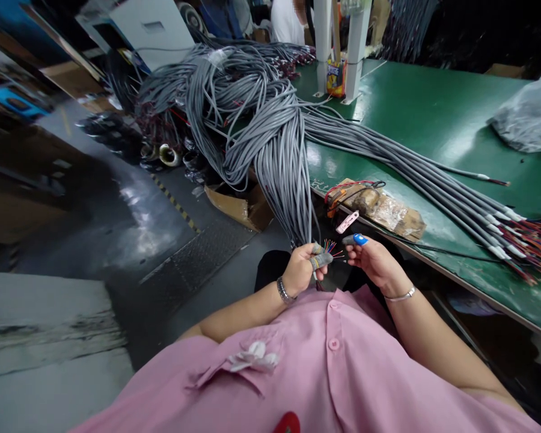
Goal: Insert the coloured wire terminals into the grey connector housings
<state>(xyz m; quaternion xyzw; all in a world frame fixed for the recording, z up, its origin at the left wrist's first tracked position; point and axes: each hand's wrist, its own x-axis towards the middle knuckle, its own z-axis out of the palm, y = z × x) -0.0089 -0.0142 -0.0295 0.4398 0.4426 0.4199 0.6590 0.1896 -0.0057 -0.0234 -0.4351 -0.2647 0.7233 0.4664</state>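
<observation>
My left hand (305,266), with grey cots on its thumb and a finger, is closed round the end of a grey cable. Thin multicoloured wires (330,246) fan out from its grip. Just right of the wire tips is my right hand (374,261), its thumb and curled fingers a little apart with nothing visible between them. A grey cot and blue tape (359,239) cover one of its digits. A thick bundle of grey cables (282,156) hangs off the table edge down to my left hand.
More grey cables (388,153) lie across the green table (433,102), their stripped ends at the right. By the near edge are a taped wooden block (388,210) and a pink-white tool (347,222). A plastic bag (529,117), a post (356,54) and a floor carton (238,204) stand around.
</observation>
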